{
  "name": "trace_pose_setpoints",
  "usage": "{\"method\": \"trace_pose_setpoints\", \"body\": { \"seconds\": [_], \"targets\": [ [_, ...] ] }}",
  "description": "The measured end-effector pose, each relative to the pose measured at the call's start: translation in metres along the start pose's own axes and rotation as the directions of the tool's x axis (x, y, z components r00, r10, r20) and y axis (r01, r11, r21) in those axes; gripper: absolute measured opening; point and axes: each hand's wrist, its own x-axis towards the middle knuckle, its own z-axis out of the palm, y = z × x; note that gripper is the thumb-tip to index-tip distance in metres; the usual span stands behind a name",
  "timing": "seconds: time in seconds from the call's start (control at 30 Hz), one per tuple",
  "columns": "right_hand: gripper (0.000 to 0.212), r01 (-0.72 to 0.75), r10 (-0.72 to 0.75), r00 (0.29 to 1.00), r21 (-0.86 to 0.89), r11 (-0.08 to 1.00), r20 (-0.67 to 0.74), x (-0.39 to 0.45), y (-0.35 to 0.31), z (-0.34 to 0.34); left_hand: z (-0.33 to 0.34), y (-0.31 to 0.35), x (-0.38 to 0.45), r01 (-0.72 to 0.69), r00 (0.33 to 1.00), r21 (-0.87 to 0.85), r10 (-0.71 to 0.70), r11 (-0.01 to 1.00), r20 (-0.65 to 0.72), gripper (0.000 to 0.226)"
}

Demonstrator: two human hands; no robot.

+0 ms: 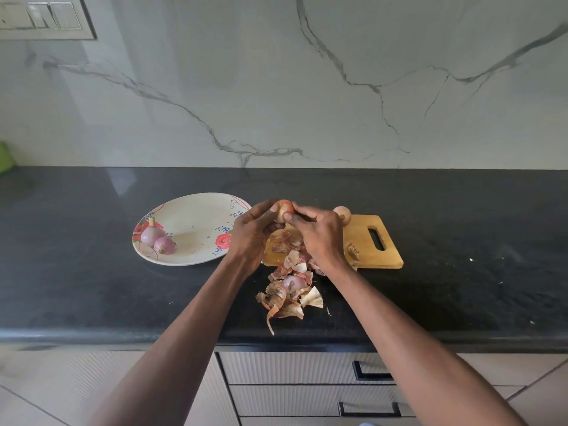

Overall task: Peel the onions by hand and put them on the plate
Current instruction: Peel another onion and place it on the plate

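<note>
Hands, left [252, 229] and right [316, 233], both grip 1 small onion [282, 209] above the cutting board [365, 241]; it looks light and firm, its papery skin brittle, best pinched at a loose edge.

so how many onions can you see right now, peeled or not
4. Two peeled onions lie on the plate, one onion is held between the left hand and right hand, and one unpeeled onion sits on the cutting board. The hands may hide more.
</note>
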Motion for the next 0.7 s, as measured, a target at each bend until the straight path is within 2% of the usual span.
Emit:
{"method": "trace_pose_setpoints", "body": {
  "seconds": [0.17, 0.33, 0.43, 0.57, 0.7],
  "targets": [
    [0.023, -0.073, 0.081, 0.995, 0.124, 0.99, -0.056, 0.0019, 0.0008, -0.0022, 0.0016, -0.0005, -0.0023, -0.021, 1.0, 0.029, 0.02, 0.999, 0.019, 0.021],
    [0.015, -0.036, 0.043, 0.988, 0.054, 0.998, -0.151, 0.0014, -0.0005, -0.001, 0.0055, -0.0023, -0.0048, -0.026, 0.999, 0.074, 0.025, 0.997, 0.025, 0.018],
    [0.015, 0.029, -0.049, 0.973, -0.089, 0.996, -0.224, 0.0025, -0.0029, -0.0024, 0.0077, -0.007, -0.0034, -0.055, 0.998, 0.13, 0.053, 0.99, 0.025, 0.022],
    [0.019, 0.136, -0.157, 0.977, -0.148, 0.98, -0.143, 0.0033, -0.0006, -0.0032, 0.0037, -0.0076, 0.0032, -0.032, 0.998, 0.041, 0.034, 0.999, -0.05, 0.026],
    [0.02, 0.212, -0.23, 0.971, -0.201, 0.957, -0.071, 0.0004, 0.0021, -0.0015, 0.0024, -0.0058, 0.0024, -0.001, 1.0, 0.039, 0.002, 0.999, -0.021, 0.019]
  ]
}}
